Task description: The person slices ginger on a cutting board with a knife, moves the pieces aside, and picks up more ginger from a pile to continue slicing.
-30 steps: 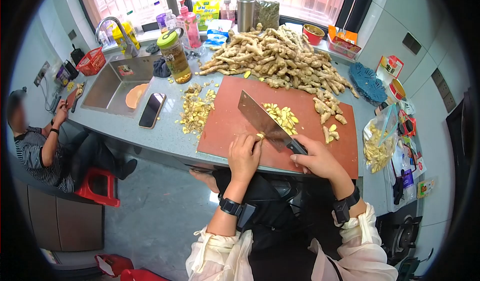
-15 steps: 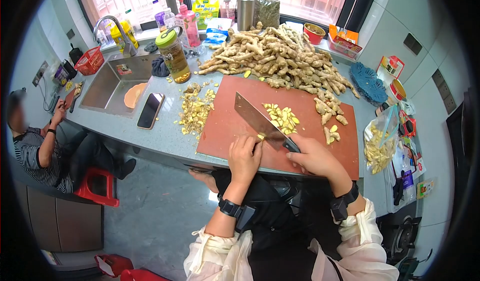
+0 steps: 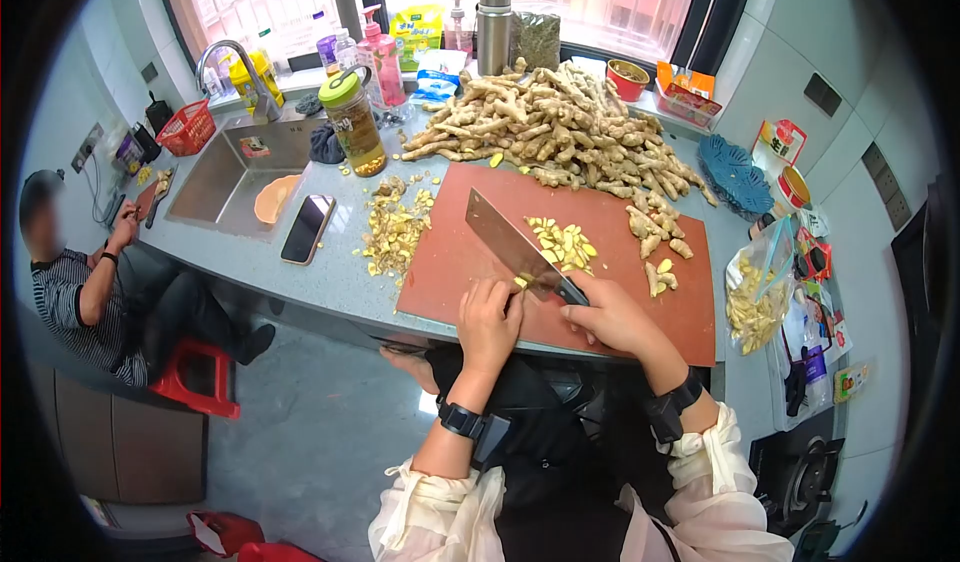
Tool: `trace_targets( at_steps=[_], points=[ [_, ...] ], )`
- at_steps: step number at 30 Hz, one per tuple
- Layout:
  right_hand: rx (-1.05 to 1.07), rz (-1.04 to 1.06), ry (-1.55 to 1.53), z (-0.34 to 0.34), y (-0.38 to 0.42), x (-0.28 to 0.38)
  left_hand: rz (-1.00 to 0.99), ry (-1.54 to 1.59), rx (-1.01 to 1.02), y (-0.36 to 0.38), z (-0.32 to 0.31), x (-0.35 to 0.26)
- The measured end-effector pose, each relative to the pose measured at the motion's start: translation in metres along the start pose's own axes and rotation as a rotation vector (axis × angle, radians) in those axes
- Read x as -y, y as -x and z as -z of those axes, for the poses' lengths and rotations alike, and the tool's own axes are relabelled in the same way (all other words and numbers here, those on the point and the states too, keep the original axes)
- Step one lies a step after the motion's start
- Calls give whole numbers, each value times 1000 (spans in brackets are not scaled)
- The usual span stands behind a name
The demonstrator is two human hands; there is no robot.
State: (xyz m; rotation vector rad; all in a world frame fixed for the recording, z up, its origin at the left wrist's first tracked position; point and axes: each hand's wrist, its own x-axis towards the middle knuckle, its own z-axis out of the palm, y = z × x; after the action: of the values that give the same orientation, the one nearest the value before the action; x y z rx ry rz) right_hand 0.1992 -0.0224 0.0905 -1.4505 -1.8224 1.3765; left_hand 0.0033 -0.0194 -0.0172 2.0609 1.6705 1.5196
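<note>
Cleaver Hand Shifts Left Over the Board

The left hand (image 3: 488,314) lies at the near edge of the red cutting board (image 3: 640,307), its wrist low and its fingers bent and drawn together. They pinch a small ginger piece (image 3: 521,282), whose pale end pokes out to the right, close against the blade. The right hand (image 3: 608,312) is closed around the black handle of the cleaver (image 3: 508,245), its forearm slanting in from the near right. The blade runs from that grip toward the far left, its flat side slightly tipped.

Compared with a second ago, the right hand and cleaver sit a little farther left over the board, nearer the left hand. The left hand has kept its place and its bent fingers. The sliced ginger (image 3: 563,245) beyond the cleaver looks unchanged, as do the heaped ginger roots (image 3: 560,127) at the far side and the peelings (image 3: 395,227) left of the board. At far left, another person (image 3: 85,292) remains seated.
</note>
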Motion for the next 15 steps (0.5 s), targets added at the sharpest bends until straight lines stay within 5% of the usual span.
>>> trace_targets(
  at_steps=[15],
  points=[
    [-3, 6, 121, 12, 19, 16, -3, 38, -9, -2, 2, -1]
  ],
)
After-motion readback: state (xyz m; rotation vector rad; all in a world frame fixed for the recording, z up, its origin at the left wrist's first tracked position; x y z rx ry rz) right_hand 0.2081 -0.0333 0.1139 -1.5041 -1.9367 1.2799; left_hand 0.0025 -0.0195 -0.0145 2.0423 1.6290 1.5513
